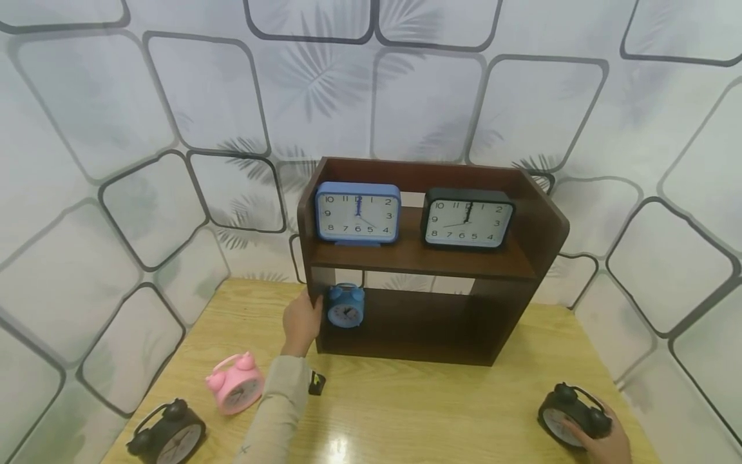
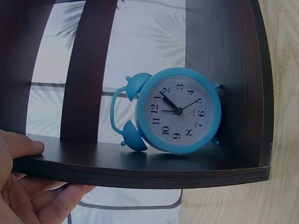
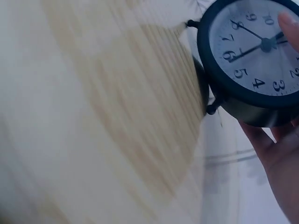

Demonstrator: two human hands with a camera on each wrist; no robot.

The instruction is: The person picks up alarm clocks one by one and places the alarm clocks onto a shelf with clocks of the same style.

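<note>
Closest to my head camera, along the bottom edge, a pale sleeve (image 1: 278,399) leads up to the left hand (image 1: 301,322), which I see gripping the left side panel (image 2: 154,178) of a dark brown shelf (image 1: 417,259); my left wrist view shows its thumb on the inner face and its fingers curled against the outer one. At the head view's lower right, the right hand (image 1: 612,444) is closed around a black alarm clock (image 1: 570,412), thumb over the dial; whether that clock touches the worktop (image 1: 417,412) I cannot tell. At centre frame, a blue alarm clock (image 1: 346,314) stands upright in the lower compartment, near the left panel, while a blue rectangular clock (image 1: 357,216) and a black rectangular clock (image 1: 468,222) stand left and right in the upper one. At lower left I have a pink alarm clock (image 1: 239,386) and, nearer, a second black alarm clock (image 1: 174,432), on the worktop, and a small black object (image 1: 316,383) with a yellow mark lies just right of the sleeve.
</note>
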